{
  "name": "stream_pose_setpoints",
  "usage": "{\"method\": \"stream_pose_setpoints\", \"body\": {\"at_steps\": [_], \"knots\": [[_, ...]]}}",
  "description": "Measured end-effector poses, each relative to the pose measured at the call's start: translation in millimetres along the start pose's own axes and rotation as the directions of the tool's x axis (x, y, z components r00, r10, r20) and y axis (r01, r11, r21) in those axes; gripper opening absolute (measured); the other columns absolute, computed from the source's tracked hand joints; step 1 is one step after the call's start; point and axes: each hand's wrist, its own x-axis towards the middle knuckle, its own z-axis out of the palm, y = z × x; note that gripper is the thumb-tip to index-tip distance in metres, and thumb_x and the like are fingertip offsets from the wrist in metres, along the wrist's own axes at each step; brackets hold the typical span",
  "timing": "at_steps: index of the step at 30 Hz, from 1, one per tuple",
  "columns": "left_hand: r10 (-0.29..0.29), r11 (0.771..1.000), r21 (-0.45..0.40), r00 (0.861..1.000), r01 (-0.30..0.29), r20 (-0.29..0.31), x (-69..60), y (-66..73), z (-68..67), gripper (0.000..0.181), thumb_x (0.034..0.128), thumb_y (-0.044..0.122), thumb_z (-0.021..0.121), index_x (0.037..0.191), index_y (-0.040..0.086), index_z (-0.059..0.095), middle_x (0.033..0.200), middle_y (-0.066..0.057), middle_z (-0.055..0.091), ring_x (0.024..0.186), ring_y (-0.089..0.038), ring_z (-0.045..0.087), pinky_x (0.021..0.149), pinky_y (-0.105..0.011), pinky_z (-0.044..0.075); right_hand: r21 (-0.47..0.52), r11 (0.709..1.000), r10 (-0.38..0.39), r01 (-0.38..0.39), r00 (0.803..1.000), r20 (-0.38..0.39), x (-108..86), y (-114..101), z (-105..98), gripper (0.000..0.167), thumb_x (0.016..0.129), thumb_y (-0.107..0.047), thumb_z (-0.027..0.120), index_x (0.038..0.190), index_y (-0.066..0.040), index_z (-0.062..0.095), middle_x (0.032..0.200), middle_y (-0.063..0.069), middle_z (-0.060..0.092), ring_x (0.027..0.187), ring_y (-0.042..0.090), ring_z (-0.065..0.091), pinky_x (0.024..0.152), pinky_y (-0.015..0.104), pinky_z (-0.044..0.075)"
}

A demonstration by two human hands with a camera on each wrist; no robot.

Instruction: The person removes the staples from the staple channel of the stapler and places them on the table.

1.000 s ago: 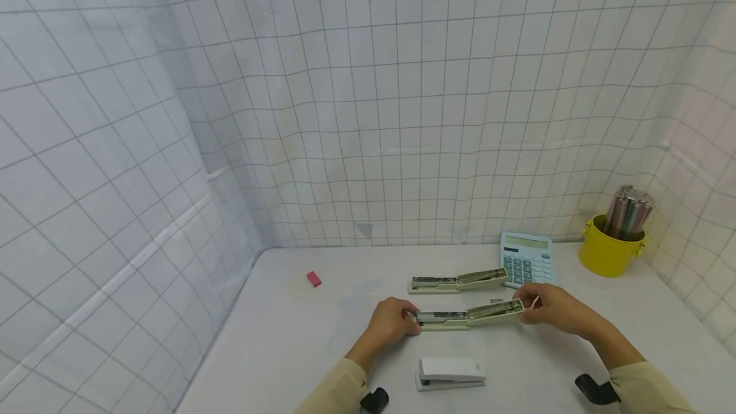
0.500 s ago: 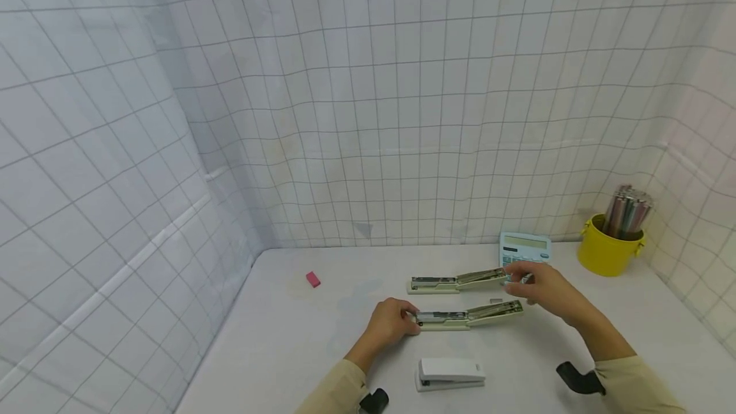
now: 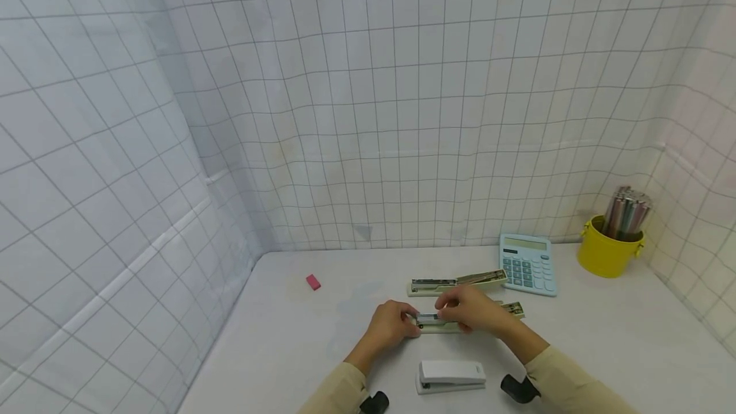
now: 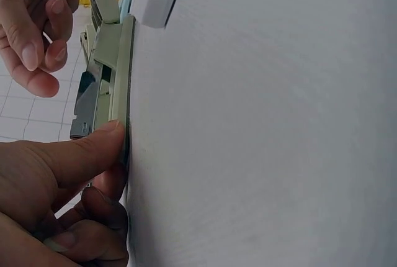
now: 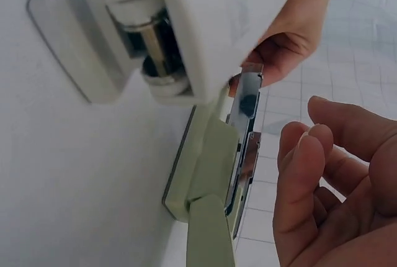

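In the head view a pale green stapler (image 3: 431, 329), unfolded flat, lies across the middle of the table. My left hand (image 3: 390, 324) pinches its left end between thumb and fingers, and the left wrist view shows the thumb (image 4: 93, 152) on the base. Over the metal staple channel (image 5: 248, 99) hovers my right hand (image 3: 474, 308), its fingers loosely bent. Nothing shows between those fingers in the right wrist view. The hand covers the middle of the stapler in the head view. Its raised cover (image 3: 513, 309) sticks out to the right.
Behind lies a second unfolded pale green stapler (image 3: 434, 289). A white stapler (image 3: 452, 372) stands in front, folded. Farther back are a light blue calculator (image 3: 527, 264) and a yellow bucket (image 3: 608, 254) of pencil-like sticks. A pink eraser-like block (image 3: 313, 282) is at the left.
My right hand has left the stapler's right end, passed by the calculator and moved left over the staple channel. The left hand keeps its grip in the same place.
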Motion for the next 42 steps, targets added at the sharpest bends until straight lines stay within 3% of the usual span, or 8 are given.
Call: {"method": "stream_pose_setpoints", "body": {"at_steps": [5,12,18,25,31,35,42], "knots": [[-0.011,1.0,-0.002,1.0,0.011,0.005,-0.5,-0.7,-0.5,0.024,0.0746,0.007,0.086,0.098,0.008,0.079,0.066,0.007,0.061,0.059,-0.006,0.05,0.058,-0.025,0.041,-0.071,0.997,-0.021,0.022,1.0,0.015,7.5,7.2,9.7,0.013,0.094,-0.011,0.07,0.1,0.0,0.074,0.074,0.008,0.066,0.045,0.008,0.044,0.044,0.026,0.039],[-0.024,1.0,-0.004,1.0,0.024,0.004,-0.3,0.4,0.0,0.025,0.0748,0.008,0.087,0.098,0.009,0.079,0.065,0.007,0.061,0.059,-0.007,0.05,0.058,-0.025,0.04,-0.117,0.993,-0.012,0.012,1.0,0.001,9.6,7.7,16.2,0.011,0.092,-0.009,0.068,0.092,-0.002,0.076,0.055,-0.002,0.054,0.041,0.006,0.042,0.042,0.023,0.036],[-0.022,1.0,-0.006,1.0,0.022,0.0,0.1,0.9,1.8,0.025,0.0744,0.007,0.087,0.098,0.008,0.079,0.066,0.006,0.061,0.06,-0.008,0.05,0.058,-0.027,0.04,-0.146,0.989,0.01,-0.013,1.0,-0.02,10.1,4.7,18.6,0.01,0.091,-0.013,0.07,0.088,-0.006,0.077,0.061,-0.001,0.059,0.046,0.007,0.042,0.044,0.023,0.035],[-0.012,1.0,0.012,1.0,0.011,0.003,1.6,1.0,1.3,0.024,0.0742,0.006,0.086,0.097,0.007,0.078,0.065,0.007,0.06,0.059,-0.007,0.049,0.059,-0.026,0.04,0.018,0.998,0.063,-0.062,0.998,-0.031,9.2,7.0,19.5,0.013,0.091,-0.012,0.069,0.093,-0.002,0.078,0.063,-0.001,0.058,0.044,0.007,0.037,0.045,0.025,0.034],[0.016,0.999,0.03,1.0,-0.016,-0.005,3.5,1.4,1.7,0.024,0.0736,0.005,0.086,0.096,0.007,0.078,0.064,0.009,0.058,0.058,-0.004,0.048,0.058,-0.023,0.04,0.152,0.979,0.143,-0.133,0.988,-0.056,6.3,6.1,21.5,0.018,0.091,-0.013,0.069,0.096,0.003,0.076,0.064,0.0,0.061,0.047,0.007,0.043,0.045,0.023,0.034],[0.037,0.999,0.025,0.999,-0.036,-0.009,5.0,0.0,3.9,0.025,0.0725,0.004,0.085,0.096,0.005,0.078,0.064,0.009,0.059,0.058,-0.003,0.048,0.058,-0.023,0.04,0.246,0.949,0.218,-0.199,0.975,-0.052,3.7,4.0,23.1,0.021,0.092,-0.017,0.068,0.094,0.004,0.074,0.061,-0.002,0.062,0.047,0.006,0.047,0.043,0.021,0.035],[0.029,0.999,0.046,1.0,-0.029,-0.007,3.4,-1.3,3.8,0.025,0.0729,0.005,0.085,0.096,0.006,0.078,0.065,0.009,0.058,0.058,-0.004,0.048,0.059,-0.025,0.04,0.433,0.872,0.266,-0.228,0.964,-0.026,2.7,6.5,26.3,0.03,0.093,-0.012,0.065,0.109,0.013,0.067,0.064,-0.002,0.064,0.049,0.003,0.056,0.044,0.018,0.043]]}}
